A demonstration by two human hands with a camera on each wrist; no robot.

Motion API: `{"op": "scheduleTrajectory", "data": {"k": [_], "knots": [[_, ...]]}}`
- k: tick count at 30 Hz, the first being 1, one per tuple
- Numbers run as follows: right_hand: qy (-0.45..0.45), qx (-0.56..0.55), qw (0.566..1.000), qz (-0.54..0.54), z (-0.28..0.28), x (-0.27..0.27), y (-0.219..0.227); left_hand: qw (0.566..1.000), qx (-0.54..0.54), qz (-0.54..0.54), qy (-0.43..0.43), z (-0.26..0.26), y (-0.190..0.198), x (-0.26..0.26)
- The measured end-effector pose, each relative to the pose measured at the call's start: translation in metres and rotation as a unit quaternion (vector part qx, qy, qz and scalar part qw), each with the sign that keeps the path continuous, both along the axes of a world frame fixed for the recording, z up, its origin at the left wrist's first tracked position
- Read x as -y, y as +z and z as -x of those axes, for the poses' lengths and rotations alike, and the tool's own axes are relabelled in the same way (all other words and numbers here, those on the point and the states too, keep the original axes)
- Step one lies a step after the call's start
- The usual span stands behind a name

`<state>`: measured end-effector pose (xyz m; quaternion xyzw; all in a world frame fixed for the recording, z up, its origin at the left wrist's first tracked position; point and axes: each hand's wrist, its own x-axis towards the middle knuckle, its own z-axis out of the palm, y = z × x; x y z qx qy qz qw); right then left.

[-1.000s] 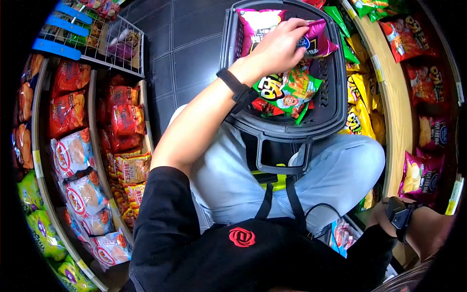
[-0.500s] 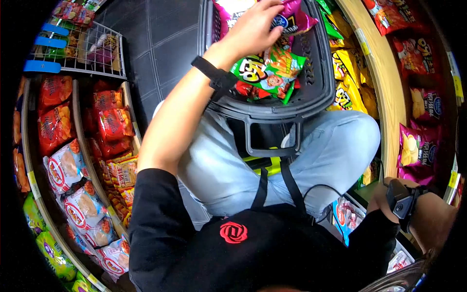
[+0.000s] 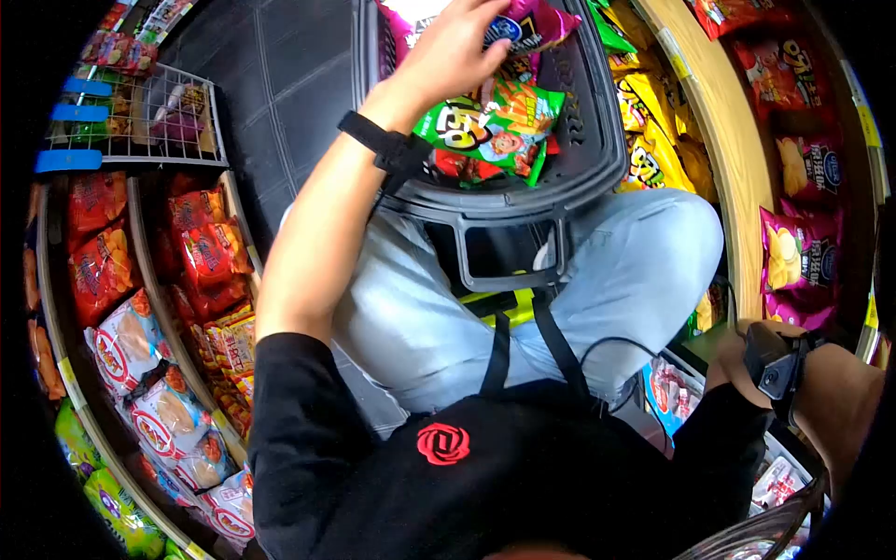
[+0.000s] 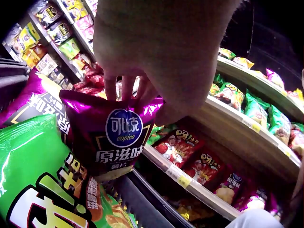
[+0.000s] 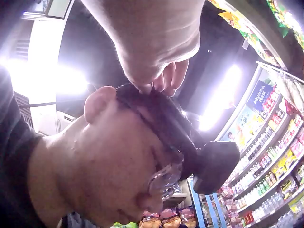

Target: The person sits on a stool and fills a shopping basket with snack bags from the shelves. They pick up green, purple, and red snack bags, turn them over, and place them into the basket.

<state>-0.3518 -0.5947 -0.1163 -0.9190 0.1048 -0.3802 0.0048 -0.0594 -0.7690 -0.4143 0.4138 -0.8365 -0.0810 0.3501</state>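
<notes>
My left hand (image 3: 457,58) reaches into the black basket (image 3: 597,187) at the top of the head view. In the left wrist view, its fingers grip the top edge of a purple bag of potato chips (image 4: 124,128), which stands upright. Overlapping that bag is a green snack bag (image 4: 35,175), with another purple chip bag (image 4: 40,102) behind. My right hand (image 5: 156,42) is raised to the head, fingertips at the dark head strap (image 5: 166,116); I cannot tell whether they pinch it.
Shelves of red and purple snack bags (image 3: 798,252) line the right side, behind a wooden shelf edge (image 3: 719,121). On the left are shelves with white snack bags (image 3: 163,420) and a wire rack (image 3: 187,117). Bent legs in jeans (image 3: 644,271) flank the basket handle (image 3: 511,280).
The basket and left hand have shifted left and up in the head view, along with the shelves. The left hand stays at the same purple chip bag.
</notes>
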Motion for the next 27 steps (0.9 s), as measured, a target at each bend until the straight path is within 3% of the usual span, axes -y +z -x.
{"op": "scheduleTrajectory", "data": {"k": [7,14,27], "knots": [[-0.006,-0.008,1.000,-0.005,0.0032,-0.0018,0.0056,0.999,-0.013,0.012,-0.038,-0.0034,0.0010,0.0075],[-0.010,0.002,1.000,0.000,0.0045,-0.0063,0.0009,0.999,0.024,0.038,-0.002,-0.0005,-0.0028,0.0033],[-0.020,0.006,1.000,0.004,0.0073,-0.0078,0.0006,0.999,-0.011,-0.015,-0.034,-0.0003,0.0043,0.0010]]}}
